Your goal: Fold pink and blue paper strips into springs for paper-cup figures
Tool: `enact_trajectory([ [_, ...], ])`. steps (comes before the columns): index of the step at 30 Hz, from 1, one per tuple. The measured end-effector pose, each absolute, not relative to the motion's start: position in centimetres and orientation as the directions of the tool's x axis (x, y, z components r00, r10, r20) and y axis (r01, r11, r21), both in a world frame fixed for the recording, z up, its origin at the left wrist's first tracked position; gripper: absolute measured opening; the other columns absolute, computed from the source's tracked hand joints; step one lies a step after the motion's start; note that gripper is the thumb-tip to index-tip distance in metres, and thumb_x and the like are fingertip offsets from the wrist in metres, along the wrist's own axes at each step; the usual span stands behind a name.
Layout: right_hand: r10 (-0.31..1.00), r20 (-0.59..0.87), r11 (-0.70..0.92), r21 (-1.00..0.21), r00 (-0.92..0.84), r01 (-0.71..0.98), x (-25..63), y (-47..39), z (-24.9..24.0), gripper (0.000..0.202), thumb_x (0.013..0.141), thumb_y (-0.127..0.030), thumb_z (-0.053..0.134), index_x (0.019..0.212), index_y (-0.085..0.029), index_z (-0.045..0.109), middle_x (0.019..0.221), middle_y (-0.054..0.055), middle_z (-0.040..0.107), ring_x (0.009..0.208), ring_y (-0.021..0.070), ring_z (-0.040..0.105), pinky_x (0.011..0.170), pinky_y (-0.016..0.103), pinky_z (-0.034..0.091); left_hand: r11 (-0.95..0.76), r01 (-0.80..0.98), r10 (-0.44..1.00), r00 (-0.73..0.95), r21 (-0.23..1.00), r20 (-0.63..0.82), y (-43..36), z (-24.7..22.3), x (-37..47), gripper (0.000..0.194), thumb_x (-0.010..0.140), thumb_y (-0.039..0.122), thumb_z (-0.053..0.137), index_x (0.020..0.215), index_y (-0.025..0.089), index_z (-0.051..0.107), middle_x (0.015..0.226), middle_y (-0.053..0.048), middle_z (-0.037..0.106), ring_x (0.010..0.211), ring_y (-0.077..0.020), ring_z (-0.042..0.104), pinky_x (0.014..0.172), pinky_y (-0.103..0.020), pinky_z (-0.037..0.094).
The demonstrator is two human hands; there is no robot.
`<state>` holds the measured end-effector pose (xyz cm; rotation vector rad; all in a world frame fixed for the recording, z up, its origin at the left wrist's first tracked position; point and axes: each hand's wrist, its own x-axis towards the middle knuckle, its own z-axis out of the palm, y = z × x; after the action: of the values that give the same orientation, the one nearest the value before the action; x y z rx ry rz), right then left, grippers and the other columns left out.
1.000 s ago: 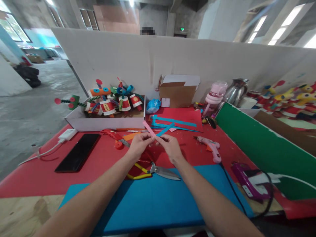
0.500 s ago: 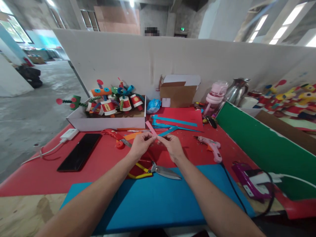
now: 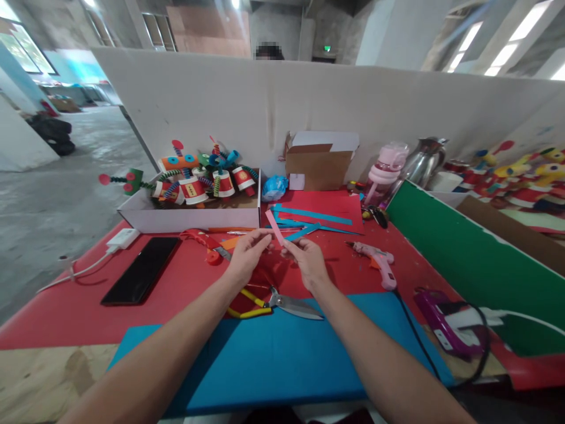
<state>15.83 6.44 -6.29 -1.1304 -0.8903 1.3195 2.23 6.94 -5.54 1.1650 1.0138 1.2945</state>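
Observation:
My right hand point(image 3: 308, 259) pinches the lower end of a short pink paper strip point(image 3: 273, 225), which slants up and to the left. Just left of the strip is my left hand point(image 3: 249, 253), its thumb and fingers slightly apart and no longer on the paper. Blue paper strips point(image 3: 315, 217) lie behind the hands on a red sheet point(image 3: 348, 206). Below the hands, yellow-handled shears point(image 3: 293, 306) rest with their blades pointing right. A pink glue gun point(image 3: 380, 262) lies to the right of my right hand.
A white box point(image 3: 189, 221) holds several paper-cup figures at the back left. A phone point(image 3: 140, 271) and a red-handled cutting tool point(image 3: 207, 241) lie left. A pink bottle point(image 3: 384, 174), a green board point(image 3: 468, 265) and a purple power strip point(image 3: 445, 324) stand right.
My left hand has let go of the pink strip and shifted slightly left. The strip stays in my right hand and has moved a little to the right.

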Motion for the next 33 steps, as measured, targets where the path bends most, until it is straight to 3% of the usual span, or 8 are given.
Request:
enact_trajectory([
  [5,0.998,-0.048,-0.038,-0.981,0.052,-0.191,15.72,6.35,-6.45,0.024,0.055,-0.038,0.076,0.057,-0.017,0.064,0.054,0.0,0.064,0.053,0.0132,0.058,0.057,0.026,0.046,-0.077,-0.15,0.993,0.077,0.986,0.09,6.75,-5.53,2.51,0.026,0.066,0.039,0.071,0.074,0.016,0.063,0.065,0.0,0.06,0.061,-0.0109,0.053,0.061,-0.024,0.042],
  [10,0.995,-0.087,-0.077,-0.98,0.047,-0.185,15.57,6.19,-6.31,0.026,0.053,-0.04,0.078,0.056,-0.018,0.065,0.055,0.001,0.066,0.054,0.0141,0.059,0.058,0.027,0.048,-0.121,-0.091,0.991,0.041,0.988,0.125,6.92,-5.8,2.47,0.024,0.067,0.037,0.069,0.064,0.016,0.06,0.058,0.002,0.056,0.056,-0.0099,0.049,0.058,-0.024,0.04],
  [19,0.985,-0.169,-0.156,-0.953,0.027,-0.261,15.56,6.03,-5.97,0.031,0.047,-0.041,0.082,0.058,-0.017,0.065,0.056,0.001,0.067,0.052,0.0132,0.059,0.059,0.028,0.049,-0.093,-0.158,0.994,0.049,0.983,0.102,6.9,-5.84,2.49,0.025,0.066,0.038,0.07,0.063,0.016,0.058,0.056,0.003,0.055,0.055,-0.0093,0.049,0.056,-0.022,0.04],
  [28,0.993,-0.096,-0.078,-0.969,0.068,-0.236,15.65,6.14,-6.01,0.024,0.054,-0.039,0.077,0.058,-0.018,0.064,0.055,0.001,0.067,0.054,0.016,0.062,0.06,0.029,0.05,0.008,-0.132,0.981,0.195,0.991,0.018,6.86,-5.7,2.55,0.031,0.067,0.043,0.071,0.075,0.014,0.065,0.067,-0.002,0.063,0.062,-0.0125,0.056,0.06,-0.025,0.044],
  [33,0.997,-0.055,-0.045,-0.983,0.055,-0.177,15.56,6.04,-6.01,0.025,0.056,-0.04,0.076,0.06,-0.018,0.065,0.058,0.003,0.068,0.058,0.0173,0.064,0.062,0.03,0.051,-0.056,-0.075,0.989,0.132,0.996,0.066,7.07,-6.09,2.35,0.026,0.067,0.04,0.07,0.068,0.015,0.062,0.062,0.0,0.061,0.059,-0.0121,0.054,0.061,-0.025,0.043],
])
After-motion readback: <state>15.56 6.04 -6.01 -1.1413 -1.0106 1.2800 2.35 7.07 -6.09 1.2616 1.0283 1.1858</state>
